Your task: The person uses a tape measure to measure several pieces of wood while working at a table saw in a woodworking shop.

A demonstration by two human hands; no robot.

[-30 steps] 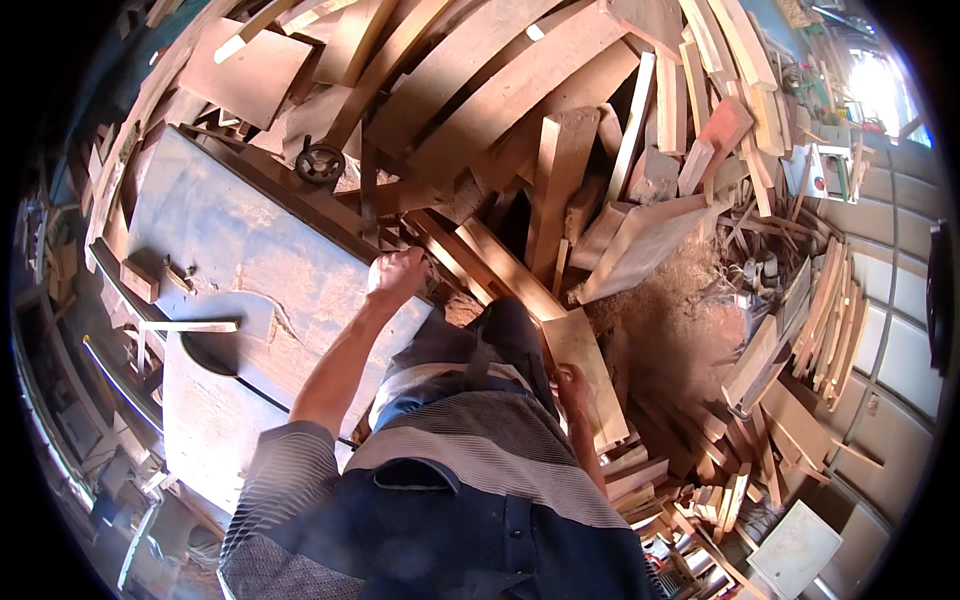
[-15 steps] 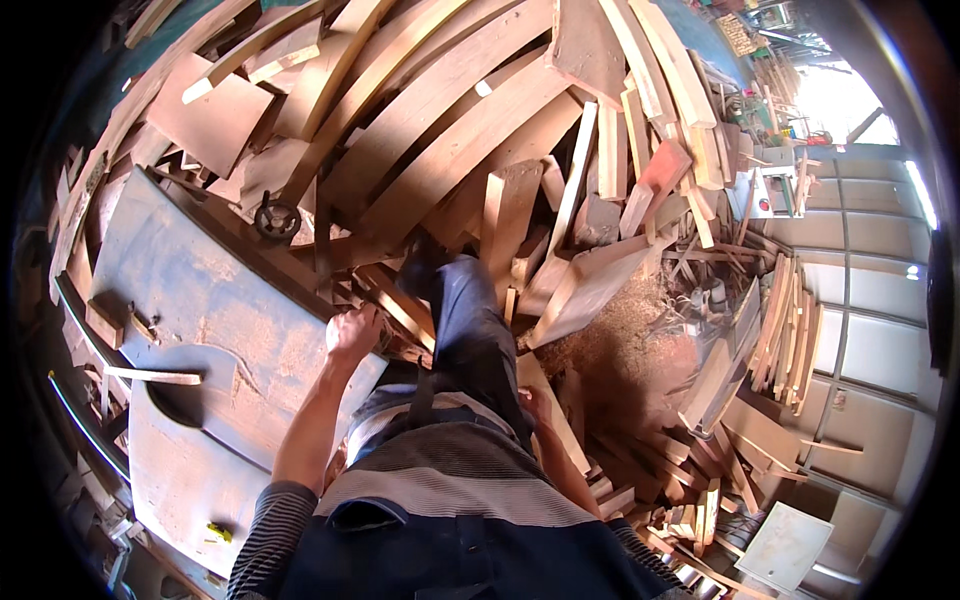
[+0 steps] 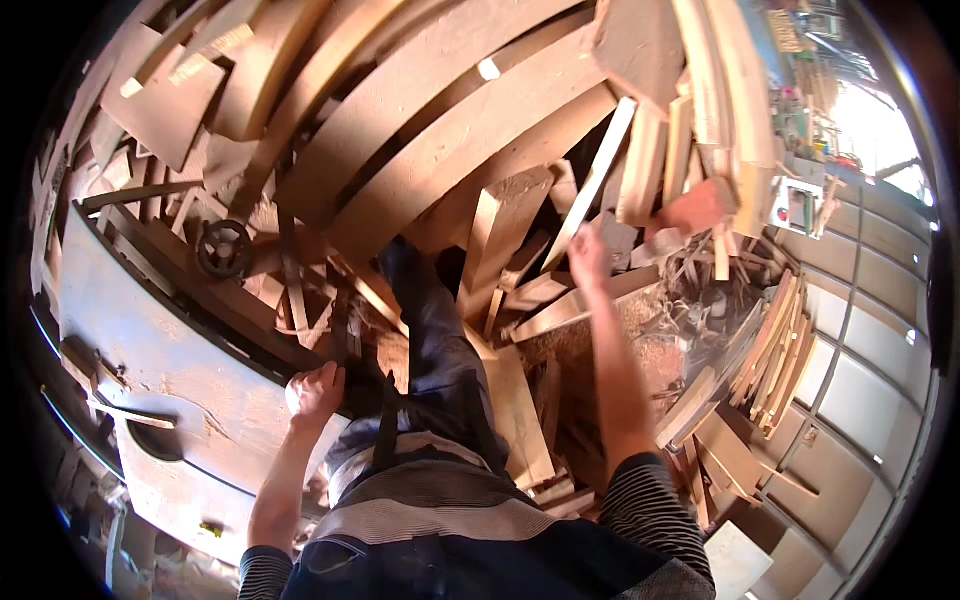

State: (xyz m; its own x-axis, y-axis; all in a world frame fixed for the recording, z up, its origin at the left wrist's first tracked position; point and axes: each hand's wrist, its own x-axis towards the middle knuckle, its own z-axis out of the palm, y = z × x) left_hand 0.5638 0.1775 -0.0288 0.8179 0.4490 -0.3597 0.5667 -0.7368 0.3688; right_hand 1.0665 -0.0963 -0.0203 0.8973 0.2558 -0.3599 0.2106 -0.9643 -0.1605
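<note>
My left hand [image 3: 315, 392] rests closed, its fingers curled over the near edge of a blue-grey metal machine table [image 3: 195, 385] dusted with sawdust. Reaching forward over the wood pile, my right hand [image 3: 589, 252] looks closed, its fingers bent and partly hidden. It appears beside the lower part of a narrow pale strip of wood [image 3: 598, 175]; whether they touch I cannot tell. Left of that strip a thick block-ended beam [image 3: 500, 235] leans upward. A reddish-ended block [image 3: 695, 208] lies to the right of the hand.
Long planks [image 3: 470, 130] heap up ahead. A dark handwheel [image 3: 224, 248] sits beside the machine. My leg [image 3: 440, 330] is among loose boards. Sawdust [image 3: 640, 335] and offcuts cover the ground at right, and strips [image 3: 775, 350] lean near a panelled wall [image 3: 860, 300].
My right hand has risen from beside my body to out over the wood pile. My left hand stays at the machine edge. The view has shifted forward and turned slightly.
</note>
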